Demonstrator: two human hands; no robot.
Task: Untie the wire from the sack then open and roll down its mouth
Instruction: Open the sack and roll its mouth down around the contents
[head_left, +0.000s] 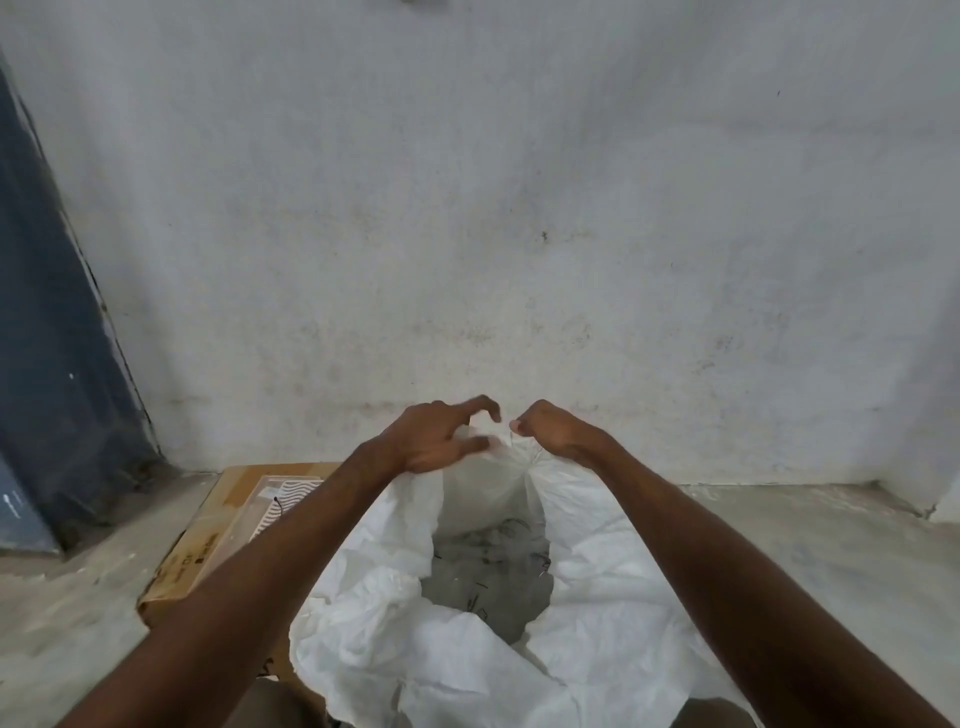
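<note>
We judge the crumpled white plastic sack (597, 587) already untied and gaping, our left hand (436, 441) loosely pinching and right hand (550, 431) fisted on its far rim, rolling down barely begun.

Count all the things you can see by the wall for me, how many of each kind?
White sack: 1
Cardboard box: 1
Blue board leaning on the wall: 1
Hands: 2, the left hand and the right hand
Total: 5
</note>
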